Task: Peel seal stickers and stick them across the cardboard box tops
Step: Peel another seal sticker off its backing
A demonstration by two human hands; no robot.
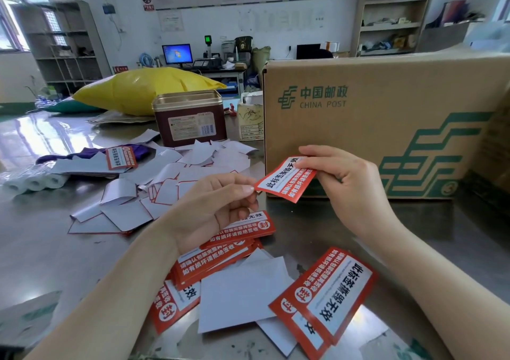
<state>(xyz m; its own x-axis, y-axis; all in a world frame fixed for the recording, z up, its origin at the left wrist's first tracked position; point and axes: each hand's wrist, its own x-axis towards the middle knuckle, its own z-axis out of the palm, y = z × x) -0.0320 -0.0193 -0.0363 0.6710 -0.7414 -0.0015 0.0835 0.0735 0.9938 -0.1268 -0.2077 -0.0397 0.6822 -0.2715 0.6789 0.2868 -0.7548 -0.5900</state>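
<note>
Red-and-white seal sticker (285,178) held in the air between both hands, just in front of the cardboard box (386,127), printed face up, tilted with its right end higher.

Head view:
- Right hand (350,183): fingers curled round the sticker's upper right end, thumb on top of the print.
- Left hand (218,207): thumb and forefinger pinched together at the sticker's lower left corner; other fingers curled in. Cannot tell whether the backing has started to separate there.
- Box stands upright on the grey table (441,235), green China Post print facing the camera, its top edge above the hands. Top surface not visible from this angle.
- Stack of unpeeled stickers (237,238) lies under the left wrist; a second stack (328,293) lies fanned near the right forearm, with a third batch (171,304) at lower left.
- White backing sheets (154,185) scattered over the table to the left of the hands; one larger sheet (242,296) between the sticker stacks.
- Behind the litter: dark red tin (190,122), yellow bag (143,89), rolls in clear wrap (33,180) at far left.
- Background: computer monitor (177,53) on a desk.
</note>
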